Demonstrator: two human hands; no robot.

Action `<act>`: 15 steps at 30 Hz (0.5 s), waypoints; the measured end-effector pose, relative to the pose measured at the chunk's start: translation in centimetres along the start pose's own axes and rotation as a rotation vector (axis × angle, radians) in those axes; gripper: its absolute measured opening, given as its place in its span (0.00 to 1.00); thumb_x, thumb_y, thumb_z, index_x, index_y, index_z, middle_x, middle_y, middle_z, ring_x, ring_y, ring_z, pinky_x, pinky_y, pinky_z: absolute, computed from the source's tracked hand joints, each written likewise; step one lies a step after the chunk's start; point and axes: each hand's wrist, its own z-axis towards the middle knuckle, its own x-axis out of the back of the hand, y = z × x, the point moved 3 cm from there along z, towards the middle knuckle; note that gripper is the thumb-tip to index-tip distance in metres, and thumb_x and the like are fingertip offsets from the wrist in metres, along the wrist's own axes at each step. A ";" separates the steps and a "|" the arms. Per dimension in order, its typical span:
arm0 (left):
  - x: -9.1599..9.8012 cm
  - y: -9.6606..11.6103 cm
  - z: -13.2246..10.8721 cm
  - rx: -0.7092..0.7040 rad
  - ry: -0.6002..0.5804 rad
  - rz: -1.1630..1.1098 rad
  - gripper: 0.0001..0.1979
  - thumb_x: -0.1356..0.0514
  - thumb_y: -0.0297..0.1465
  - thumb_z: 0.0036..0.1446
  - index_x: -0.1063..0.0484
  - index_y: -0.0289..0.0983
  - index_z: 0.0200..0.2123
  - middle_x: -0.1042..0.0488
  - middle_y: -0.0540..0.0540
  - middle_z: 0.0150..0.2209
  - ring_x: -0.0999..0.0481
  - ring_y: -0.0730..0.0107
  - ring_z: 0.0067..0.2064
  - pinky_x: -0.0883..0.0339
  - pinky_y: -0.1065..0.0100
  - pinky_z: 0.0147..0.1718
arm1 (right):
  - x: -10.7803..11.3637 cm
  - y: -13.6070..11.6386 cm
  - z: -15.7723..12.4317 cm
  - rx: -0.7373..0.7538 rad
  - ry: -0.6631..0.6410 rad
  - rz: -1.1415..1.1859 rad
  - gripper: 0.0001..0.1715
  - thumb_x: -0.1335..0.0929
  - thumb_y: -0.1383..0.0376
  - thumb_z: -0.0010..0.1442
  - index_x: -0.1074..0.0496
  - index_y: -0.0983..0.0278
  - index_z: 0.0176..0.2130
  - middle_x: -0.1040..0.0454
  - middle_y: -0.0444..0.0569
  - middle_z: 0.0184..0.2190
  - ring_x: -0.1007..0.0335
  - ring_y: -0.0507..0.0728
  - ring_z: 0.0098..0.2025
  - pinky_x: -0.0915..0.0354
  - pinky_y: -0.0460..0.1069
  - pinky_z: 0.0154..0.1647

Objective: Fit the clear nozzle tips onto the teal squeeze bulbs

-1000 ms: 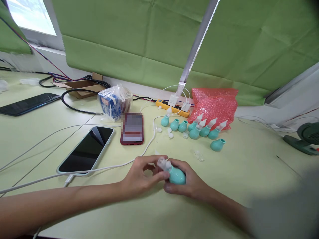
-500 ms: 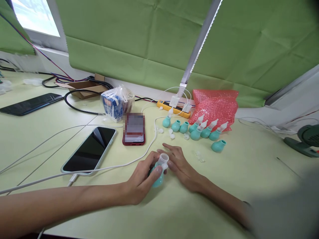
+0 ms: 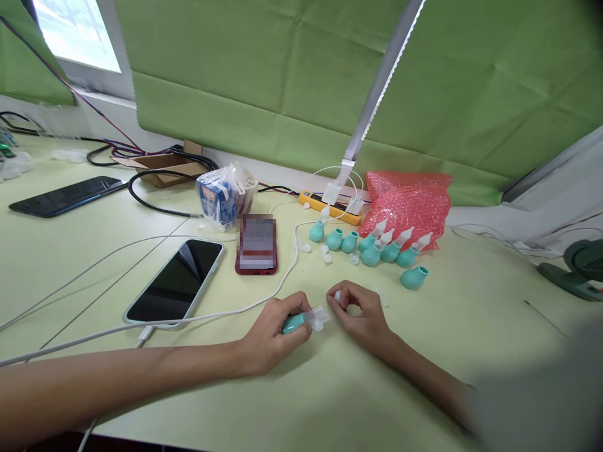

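Observation:
My left hand [image 3: 271, 336] is closed around a teal nasal aspirator bulb [image 3: 293, 322], tilted so its clear plastic collar [image 3: 319, 316] points right. Just across from that collar, my right hand [image 3: 360, 311] pinches a small white plastic piece [image 3: 338, 296] between thumb and fingertips. Behind my hands stand several teal bulbs, some with translucent pointed tips [image 3: 404, 236] fitted and some with bare necks. One open-necked bulb [image 3: 414, 277] lies on its side to the right. Small white caps [image 3: 326, 254] lie in front of the row.
To the left lie a phone in a pale case [image 3: 175, 284], a red-cased phone [image 3: 257, 251] and a dark phone [image 3: 68, 196]. A white cable [image 3: 226, 315] crosses the table. Pink bubble wrap [image 3: 407, 204], a yellow power strip [image 3: 325, 208] and a bagged blue box [image 3: 219, 201] stand at the back.
My left hand has tipped the bulb from upright so its collar points right. My right hand has drawn away from it and now pinches a small white piece.

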 end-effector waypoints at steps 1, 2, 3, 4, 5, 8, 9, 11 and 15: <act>0.0 0.0 0.0 0.007 0.004 0.006 0.00 0.50 0.26 0.46 0.42 0.36 0.25 0.41 0.56 0.18 0.43 0.77 0.21 0.50 0.74 0.22 | 0.4 0.0 0.1 -0.057 -0.010 0.052 0.11 0.37 0.67 0.51 0.45 0.63 0.22 0.30 0.47 0.25 0.35 0.51 0.26 0.38 0.44 0.21; -0.1 -0.1 0.1 0.013 0.007 0.016 0.00 0.50 0.26 0.45 0.41 0.36 0.25 0.41 0.56 0.18 0.44 0.77 0.21 0.50 0.75 0.22 | 0.7 -0.1 0.2 -0.100 -0.035 0.110 0.10 0.36 0.67 0.50 0.45 0.63 0.24 0.30 0.48 0.27 0.34 0.51 0.28 0.37 0.44 0.22; -0.1 -0.1 0.1 0.017 0.010 0.027 0.01 0.50 0.25 0.45 0.41 0.35 0.25 0.41 0.56 0.18 0.44 0.78 0.21 0.50 0.75 0.22 | 1.1 -0.3 0.3 -0.129 -0.070 0.159 0.10 0.35 0.67 0.49 0.45 0.63 0.26 0.29 0.49 0.29 0.33 0.52 0.29 0.36 0.45 0.23; -0.1 0.0 0.2 0.023 0.014 0.037 0.01 0.49 0.26 0.45 0.40 0.35 0.26 0.41 0.56 0.18 0.45 0.78 0.21 0.50 0.75 0.22 | 1.5 -0.6 0.4 -0.143 -0.111 0.195 0.11 0.35 0.67 0.48 0.45 0.63 0.26 0.29 0.49 0.30 0.33 0.52 0.30 0.35 0.45 0.24; -0.2 0.0 0.3 0.030 0.020 0.045 0.02 0.48 0.27 0.46 0.39 0.35 0.27 0.40 0.56 0.19 0.44 0.78 0.21 0.50 0.75 0.22 | 1.8 -1.0 0.6 -0.142 -0.159 0.216 0.11 0.34 0.68 0.47 0.45 0.63 0.26 0.29 0.49 0.31 0.33 0.52 0.31 0.34 0.45 0.25; -0.2 0.2 0.4 0.044 0.032 0.058 0.05 0.47 0.32 0.49 0.38 0.35 0.30 0.39 0.55 0.21 0.43 0.77 0.23 0.48 0.75 0.23 | 2.6 -2.1 0.8 -0.108 -0.301 0.228 0.07 0.35 0.72 0.47 0.41 0.64 0.25 0.29 0.49 0.31 0.34 0.51 0.30 0.35 0.44 0.26; -0.2 0.3 0.5 0.039 0.029 0.066 0.06 0.47 0.33 0.50 0.37 0.35 0.30 0.38 0.54 0.21 0.42 0.77 0.23 0.48 0.75 0.23 | 2.8 -2.4 0.8 -0.093 -0.331 0.226 0.06 0.36 0.73 0.46 0.40 0.65 0.26 0.30 0.48 0.31 0.34 0.50 0.28 0.35 0.44 0.25; -0.4 0.4 0.5 0.023 0.009 0.088 0.08 0.47 0.34 0.51 0.37 0.36 0.33 0.37 0.54 0.22 0.41 0.76 0.24 0.47 0.75 0.24 | 3.0 -2.9 0.9 -0.055 -0.372 0.213 0.06 0.37 0.74 0.46 0.37 0.65 0.28 0.30 0.47 0.30 0.37 0.48 0.25 0.36 0.43 0.23; -0.7 0.3 0.4 0.015 -0.001 0.150 0.11 0.47 0.36 0.52 0.38 0.37 0.38 0.34 0.54 0.23 0.39 0.76 0.24 0.45 0.74 0.25 | 3.6 -3.6 0.9 0.067 -0.419 0.125 0.11 0.37 0.75 0.47 0.32 0.65 0.32 0.31 0.45 0.28 0.42 0.46 0.20 0.39 0.43 0.22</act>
